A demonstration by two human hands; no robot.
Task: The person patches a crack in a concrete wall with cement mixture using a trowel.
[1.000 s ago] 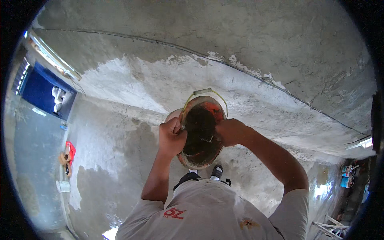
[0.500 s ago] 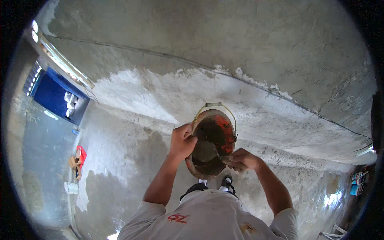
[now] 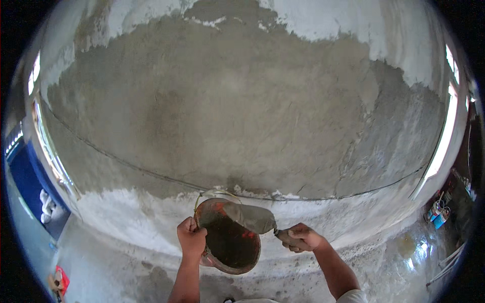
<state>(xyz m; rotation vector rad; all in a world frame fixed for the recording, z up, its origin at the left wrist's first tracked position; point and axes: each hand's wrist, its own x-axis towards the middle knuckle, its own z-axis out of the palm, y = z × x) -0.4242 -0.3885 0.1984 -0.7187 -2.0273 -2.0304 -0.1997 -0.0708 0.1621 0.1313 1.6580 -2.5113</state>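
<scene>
My left hand [image 3: 192,238] is closed on the left rim of a round orange-red bucket [image 3: 214,261], whose sides are smeared with grey. The bucket is tilted so its dark inside faces me, and its thin wire handle stands up at the far side. In my right hand [image 3: 302,237] is the handle of a trowel [image 3: 251,218]. The trowel's blade points left above the bucket's mouth, coated or loaded with wet grey mortar. Beyond both hands rises a wall [image 3: 227,111] with a broad layer of grey plaster. How much mortar lies in the bucket is too dark to tell.
A dark cable-like line runs across the lower wall above a whitish band. At the left are a blue door [image 3: 28,177] and a red bag [image 3: 62,280] on the floor. Blue containers [image 3: 440,218] stand at the far right, near bright window openings.
My view has tipped up toward the wall. The trowel has come up out of the bucket to above its right rim, and the right hand has moved away from the bucket.
</scene>
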